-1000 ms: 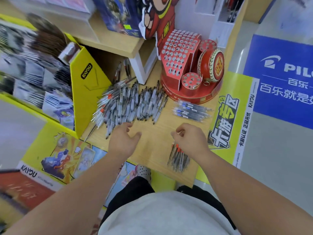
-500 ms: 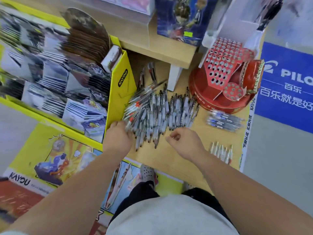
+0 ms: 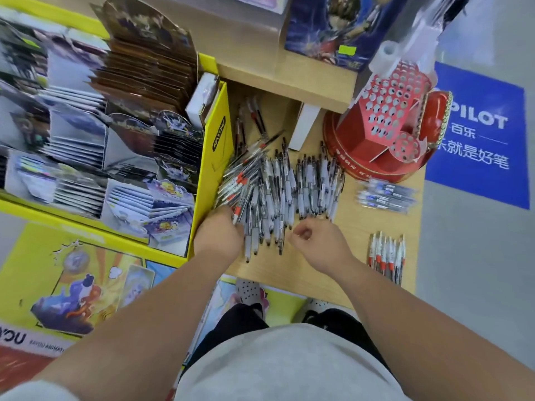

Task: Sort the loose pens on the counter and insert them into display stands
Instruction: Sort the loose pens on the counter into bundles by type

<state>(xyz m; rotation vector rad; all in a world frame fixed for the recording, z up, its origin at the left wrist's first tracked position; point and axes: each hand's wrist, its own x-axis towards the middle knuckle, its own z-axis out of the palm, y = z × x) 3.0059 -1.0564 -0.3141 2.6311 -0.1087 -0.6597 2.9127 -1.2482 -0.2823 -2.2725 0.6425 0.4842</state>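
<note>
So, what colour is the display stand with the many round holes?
The display stand is red; the head view shows it best.

A yellow KAYOU cardboard rack (image 3: 214, 157) packed with rows of trading-card packs (image 3: 144, 91) fills the left of the scene. Below it, near left, a yellow poster (image 3: 72, 279) shows cartoon figures. On a raised wooden shelf (image 3: 283, 82) at the far side stands a blue illustrated box (image 3: 333, 27); a blue PILOT sign (image 3: 477, 157) lies on the grey floor (image 3: 474, 285) at right.
</note>
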